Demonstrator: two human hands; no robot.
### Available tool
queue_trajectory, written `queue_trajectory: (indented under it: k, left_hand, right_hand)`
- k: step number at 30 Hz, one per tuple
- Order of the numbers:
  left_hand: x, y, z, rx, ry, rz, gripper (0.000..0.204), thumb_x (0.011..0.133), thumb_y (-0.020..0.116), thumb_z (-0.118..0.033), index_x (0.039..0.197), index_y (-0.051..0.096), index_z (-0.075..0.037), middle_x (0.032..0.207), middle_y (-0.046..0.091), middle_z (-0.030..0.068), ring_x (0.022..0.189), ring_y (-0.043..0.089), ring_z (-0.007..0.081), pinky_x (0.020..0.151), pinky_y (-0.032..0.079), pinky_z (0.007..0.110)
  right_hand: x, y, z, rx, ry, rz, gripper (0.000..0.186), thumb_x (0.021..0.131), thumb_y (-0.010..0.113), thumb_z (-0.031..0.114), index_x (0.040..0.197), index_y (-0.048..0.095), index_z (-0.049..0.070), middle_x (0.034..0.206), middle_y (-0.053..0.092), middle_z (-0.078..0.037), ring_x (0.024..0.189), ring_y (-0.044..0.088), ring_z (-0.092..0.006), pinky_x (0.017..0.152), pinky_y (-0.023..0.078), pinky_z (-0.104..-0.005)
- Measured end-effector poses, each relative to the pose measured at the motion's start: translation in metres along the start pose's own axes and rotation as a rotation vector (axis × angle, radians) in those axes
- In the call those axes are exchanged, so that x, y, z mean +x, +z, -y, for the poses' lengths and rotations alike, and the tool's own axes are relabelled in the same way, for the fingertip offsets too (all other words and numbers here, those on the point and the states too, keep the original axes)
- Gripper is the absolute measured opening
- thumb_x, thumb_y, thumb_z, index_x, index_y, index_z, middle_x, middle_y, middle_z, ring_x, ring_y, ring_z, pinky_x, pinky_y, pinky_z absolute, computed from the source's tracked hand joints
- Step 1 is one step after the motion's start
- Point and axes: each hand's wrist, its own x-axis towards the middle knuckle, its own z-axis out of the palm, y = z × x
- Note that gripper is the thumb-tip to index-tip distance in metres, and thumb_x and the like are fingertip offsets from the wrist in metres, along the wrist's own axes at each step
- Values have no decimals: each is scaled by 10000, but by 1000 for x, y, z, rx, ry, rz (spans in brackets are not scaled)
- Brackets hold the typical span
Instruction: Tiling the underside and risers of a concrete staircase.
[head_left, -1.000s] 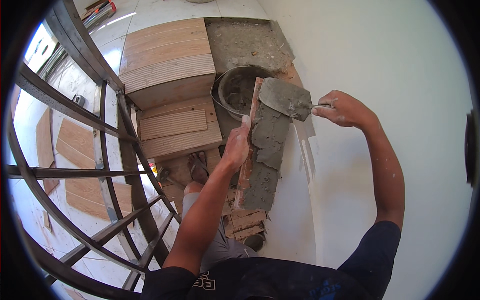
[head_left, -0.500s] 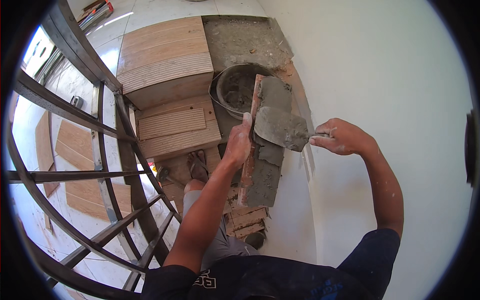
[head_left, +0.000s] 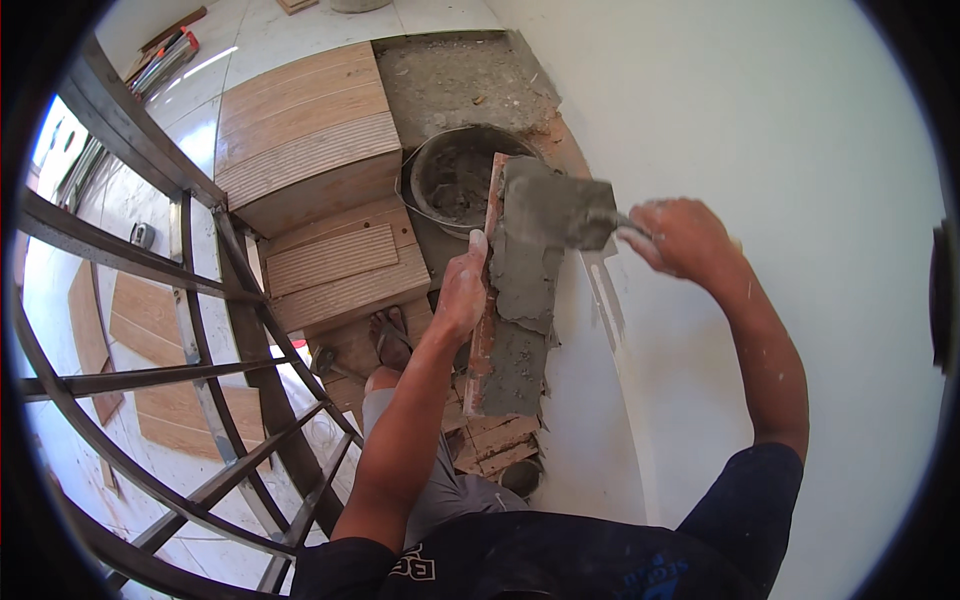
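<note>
Head view: metal railing (head_left: pixel 150 377) at 9 o'clock, steps (head_left: pixel 305 105) at 11 o'clock. Bucket (head_left: pixel 422 197) toward 12 o'clock, grey mix (head_left: pixel 460 188) inside. Left hand (head_left: pixel 462 292) left of centre, fingers clamped on tile (head_left: pixel 482 350) at its left edge, thumb showing, rest hidden beneath. Tile near centre, long side running 12 to 6 o'clock, mortar coat (head_left: pixel 522 285) over its face. Trowel (head_left: pixel 575 205) toward 1 o'clock, blurred, over coat's upper end; cannot tell if touching. Right hand (head_left: pixel 685 240) at 2 o'clock, fingers wrapped round trowel's handle. Pale wall (head_left: pixel 810 170) at 3 o'clock.
</note>
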Motion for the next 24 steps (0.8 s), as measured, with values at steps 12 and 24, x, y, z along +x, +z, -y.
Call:
queue_trajectory:
  k: [12,24]
  left_hand:
    - [-5,3,-8,-79,-31,10,809,1089,312,-636,1120,683,82,966,659,59,892,530,165,860,448,335]
    - [-2,-2,4,-226,-114,75,794,1081,338,-643,1192,684,64,1108,700,96,992,605,174,919,473,333]
  right_hand:
    - [-8,-13,-10,917,427,152,415,1017,626,374,810,671,17,603,541,-53,549,529,-181,550,431,-365]
    - [-19,71,-25,1073,427,126,475,996,657,423,819,652,-18,614,476,-9,554,411,-109,545,388,-307]
